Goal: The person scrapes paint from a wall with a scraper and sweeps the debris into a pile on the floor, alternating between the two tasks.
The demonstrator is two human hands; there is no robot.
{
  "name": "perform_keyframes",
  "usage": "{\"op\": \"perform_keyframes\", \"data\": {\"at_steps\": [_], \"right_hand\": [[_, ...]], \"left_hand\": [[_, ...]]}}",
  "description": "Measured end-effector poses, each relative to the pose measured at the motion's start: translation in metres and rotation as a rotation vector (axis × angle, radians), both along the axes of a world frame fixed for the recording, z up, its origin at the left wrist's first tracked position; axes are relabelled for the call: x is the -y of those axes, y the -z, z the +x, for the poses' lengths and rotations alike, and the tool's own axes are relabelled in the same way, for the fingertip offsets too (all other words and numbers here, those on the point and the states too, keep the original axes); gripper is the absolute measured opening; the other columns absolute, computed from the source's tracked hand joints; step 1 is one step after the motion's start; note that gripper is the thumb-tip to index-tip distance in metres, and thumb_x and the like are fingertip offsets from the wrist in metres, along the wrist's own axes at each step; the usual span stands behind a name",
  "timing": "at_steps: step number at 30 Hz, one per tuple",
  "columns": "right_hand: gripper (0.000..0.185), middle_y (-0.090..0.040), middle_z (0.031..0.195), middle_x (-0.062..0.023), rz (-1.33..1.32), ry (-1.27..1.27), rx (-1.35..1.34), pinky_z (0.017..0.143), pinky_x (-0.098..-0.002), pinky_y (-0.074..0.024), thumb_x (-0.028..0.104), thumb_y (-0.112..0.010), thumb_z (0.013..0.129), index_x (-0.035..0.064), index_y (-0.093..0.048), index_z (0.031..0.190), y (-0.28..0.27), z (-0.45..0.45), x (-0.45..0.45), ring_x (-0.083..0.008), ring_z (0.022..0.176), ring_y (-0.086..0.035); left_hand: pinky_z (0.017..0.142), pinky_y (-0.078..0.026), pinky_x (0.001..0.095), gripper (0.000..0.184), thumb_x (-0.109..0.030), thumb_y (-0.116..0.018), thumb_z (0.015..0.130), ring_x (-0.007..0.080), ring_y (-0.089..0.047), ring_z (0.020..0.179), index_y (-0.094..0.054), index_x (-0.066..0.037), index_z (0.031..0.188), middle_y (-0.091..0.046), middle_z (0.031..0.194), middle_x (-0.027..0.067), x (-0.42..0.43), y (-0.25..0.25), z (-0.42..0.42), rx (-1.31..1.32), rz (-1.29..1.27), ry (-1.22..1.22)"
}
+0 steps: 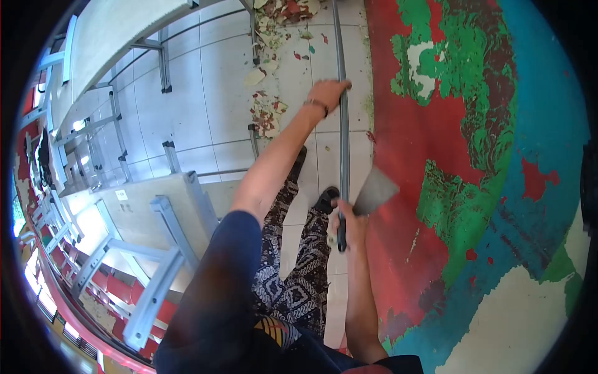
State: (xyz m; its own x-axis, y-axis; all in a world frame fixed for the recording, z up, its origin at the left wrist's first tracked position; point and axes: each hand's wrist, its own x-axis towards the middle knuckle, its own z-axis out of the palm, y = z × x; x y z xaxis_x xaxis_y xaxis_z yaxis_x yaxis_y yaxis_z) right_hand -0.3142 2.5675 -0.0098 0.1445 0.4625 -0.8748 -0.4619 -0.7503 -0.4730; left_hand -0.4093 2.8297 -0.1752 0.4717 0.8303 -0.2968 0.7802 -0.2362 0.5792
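A long grey pole (pixel 343 143) runs from the top of the view down to a black end beside my right hand. High on the pole, my left hand (pixel 329 93) is closed around it, with a dark band at the wrist. My right hand (pixel 354 225) is closed on a wide flat scraper (pixel 375 191), whose blade points up and right toward the painted wall. Its fingers also lie at the lower part of the pole; whether they grip it is hard to tell. The wall (pixel 414 243) shows red, green and blue paint with pale patches.
Paint flakes (pixel 268 115) lie on the tiled floor (pixel 224 106), with more at the top. Tables with metal legs stand at the left, one pale tabletop (pixel 143 202) near my left arm. Dark shoes (pixel 325 201) show below my hands.
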Motion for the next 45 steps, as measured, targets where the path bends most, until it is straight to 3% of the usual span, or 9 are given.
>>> {"op": "perform_keyframes", "data": {"at_steps": [5, 8, 11, 15, 24, 28, 34, 42, 45], "right_hand": [[0.024, -0.051, 0.055, -0.0021, -0.277, -0.075, 0.032, 0.035, -0.0263, -0.0382, 0.023, -0.065, 0.086, 0.0065, -0.054, 0.074, -0.077, -0.002, 0.146, -0.012, 0.038, -0.047], [0.037, -0.052, 0.052, -0.005, -0.372, -0.208, -0.073, 0.039, -0.0276, -0.0418, 0.039, -0.056, 0.091, 0.0019, -0.057, 0.097, -0.139, 0.007, 0.241, -0.0147, 0.04, -0.05], [0.036, -0.051, 0.054, -0.0044, -0.551, -0.167, -0.17, 0.039, -0.0274, -0.0408, 0.039, -0.053, 0.093, 0.0029, -0.057, 0.088, -0.173, -0.005, 0.251, -0.0141, 0.04, -0.048], [0.035, -0.049, 0.051, -0.0035, -0.574, -0.212, -0.175, 0.036, -0.0266, -0.038, 0.036, -0.052, 0.094, 0.0049, -0.055, 0.08, -0.138, -0.027, 0.237, -0.0129, 0.037, -0.045], [0.04, -0.045, 0.045, 0.0002, -0.277, -0.04, -0.115, 0.033, -0.0269, -0.0344, 0.05, -0.057, 0.088, 0.0106, -0.054, 0.078, 0.042, -0.093, 0.001, -0.0134, 0.033, -0.043], [0.04, -0.047, 0.049, 0.0009, -0.064, -0.109, -0.104, 0.037, -0.0266, -0.038, 0.049, -0.059, 0.086, 0.0114, -0.053, 0.074, 0.079, -0.108, -0.206, -0.0131, 0.037, -0.045], [0.042, -0.05, 0.052, -0.0007, 0.112, -0.181, -0.123, 0.04, -0.0257, -0.0394, 0.046, -0.066, 0.082, 0.004, -0.061, 0.082, 0.073, -0.088, -0.292, -0.0126, 0.039, -0.046], [0.034, -0.052, 0.051, -0.0047, -0.202, -0.279, 0.011, 0.037, -0.0291, -0.0416, 0.038, -0.056, 0.091, 0.0039, -0.058, 0.095, 0.019, -0.023, 0.057, -0.0149, 0.039, -0.05], [0.042, -0.05, 0.05, -0.0049, -0.346, -0.237, -0.088, 0.039, -0.0299, -0.0418, 0.044, -0.049, 0.094, 0.0034, -0.057, 0.099, -0.054, -0.008, 0.183, -0.0157, 0.04, -0.049]], "left_hand": [[0.093, -0.044, 0.0424, 0.031, -0.001, -0.042, 0.08, 0.0356, -0.058, 0.103, -0.06, -0.004, 0.105, -0.063, 0.102, 0.0199, 0.125, -0.052, -0.037, 0.59, -0.329, -0.133], [0.082, -0.044, 0.0397, 0.013, -0.01, -0.047, 0.087, 0.0345, -0.055, 0.09, -0.057, -0.002, 0.092, -0.055, 0.088, 0.017, 0.239, -0.095, -0.028, 0.69, -0.518, -0.404], [0.083, -0.043, 0.0402, 0.024, -0.007, -0.052, 0.088, 0.0367, -0.055, 0.093, -0.048, -0.004, 0.112, -0.055, 0.097, 0.0205, 0.327, -0.131, -0.017, 0.603, -0.861, -0.723], [0.098, -0.038, 0.0424, 0.049, -0.006, -0.047, 0.091, 0.0421, -0.047, 0.117, -0.03, -0.002, 0.136, -0.049, 0.124, 0.0282, 0.33, -0.093, -0.03, 0.472, -0.617, -0.851], [0.095, -0.043, 0.0475, 0.056, -0.016, -0.049, 0.089, 0.0443, -0.052, 0.11, -0.028, -0.008, 0.141, -0.055, 0.118, 0.0287, 0.052, 0.071, -0.073, 0.409, -0.147, -0.608], [0.085, -0.047, 0.0462, 0.067, -0.036, -0.056, 0.084, 0.043, -0.059, 0.098, -0.032, -0.003, 0.137, -0.063, 0.103, 0.0265, -0.125, 0.051, -0.09, 0.358, -0.188, -0.902], [0.066, -0.052, 0.0316, 0.073, -0.023, -0.062, 0.085, 0.0219, -0.066, 0.075, -0.021, -0.005, 0.142, -0.061, 0.103, 0.0206, -0.112, 0.011, -0.078, 0.86, -0.228, -0.852], [0.074, -0.047, 0.031, 0.063, -0.017, -0.054, 0.09, 0.0163, -0.058, 0.077, -0.022, -0.005, 0.143, -0.06, 0.084, 0.0115, 0.121, -0.029, -0.042, 0.726, -0.561, -0.841], [0.056, -0.045, 0.038, 0.062, -0.017, -0.049, 0.092, 0.0318, -0.06, 0.062, -0.017, -0.006, 0.144, -0.058, 0.068, 0.0189, 0.253, -0.063, -0.014, 0.682, -0.522, -0.919]]}}
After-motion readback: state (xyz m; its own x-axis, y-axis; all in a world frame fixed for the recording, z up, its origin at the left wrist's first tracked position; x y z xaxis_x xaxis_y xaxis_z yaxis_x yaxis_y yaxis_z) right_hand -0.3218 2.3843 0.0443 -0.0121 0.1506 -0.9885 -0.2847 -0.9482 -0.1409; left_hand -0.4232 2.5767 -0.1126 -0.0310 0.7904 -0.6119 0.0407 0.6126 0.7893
